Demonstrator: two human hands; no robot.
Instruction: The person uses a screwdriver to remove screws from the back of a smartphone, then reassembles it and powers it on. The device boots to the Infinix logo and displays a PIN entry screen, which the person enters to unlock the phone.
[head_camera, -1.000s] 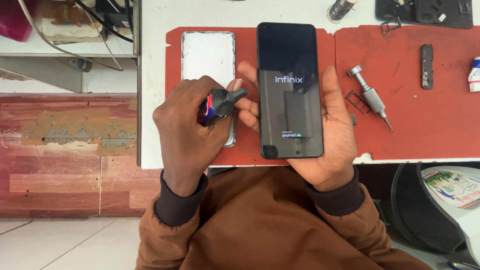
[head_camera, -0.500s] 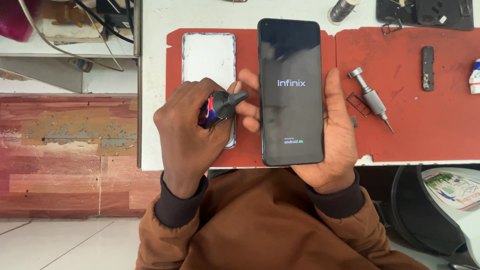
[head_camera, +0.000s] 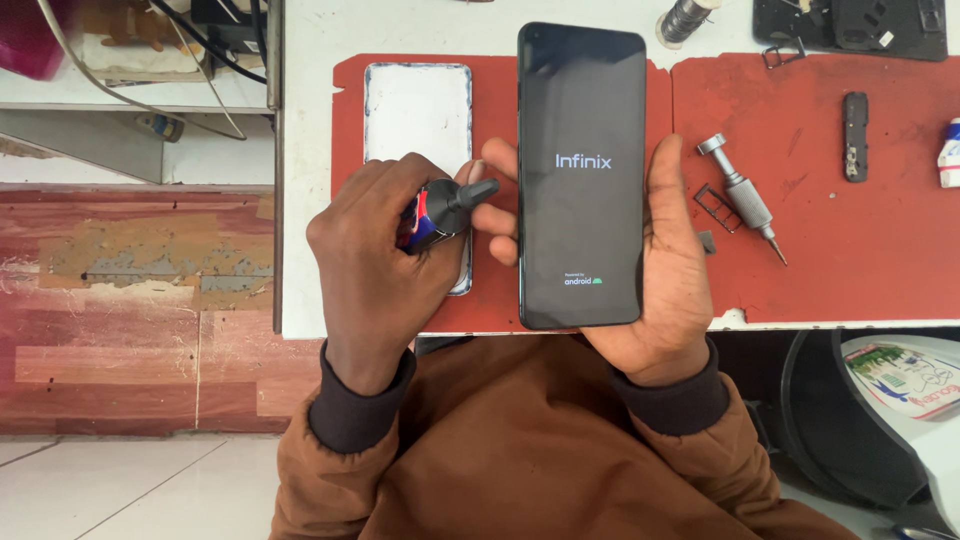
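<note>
**Phone held face-up over the red mat, glue tube ready beside it**

We take the smartphone (head_camera: 582, 175) as our landmark. Our right hand (head_camera: 668, 270) cradles it from beneath, palm under the lower half, thumb pressed along its right edge and fingertips curled round its left edge, so the grip is closed firmly on the phone. Held this way the lit, dark screen faces straight up at us, which we judge lets us read it without setting it down.

Just left of the phone, our left hand (head_camera: 385, 255) is wrapped shut around a small adhesive tube (head_camera: 440, 208), red and blue with a black nozzle. The nozzle points right, toward the phone's left edge and close to the right hand's fingertips; we cannot tell whether it touches them. Keeping the tube fisted seems to leave it ready while the other hand is busy.

Left of the phone and partly under the left hand lies a white back cover (head_camera: 418, 120), flat on the red work mat (head_camera: 850, 250). To the phone's right on that mat lie a precision screwdriver (head_camera: 742, 195), a SIM tray (head_camera: 715, 205) just beside it, and, farther right, a small dark strip-shaped part (head_camera: 855, 135).
</note>
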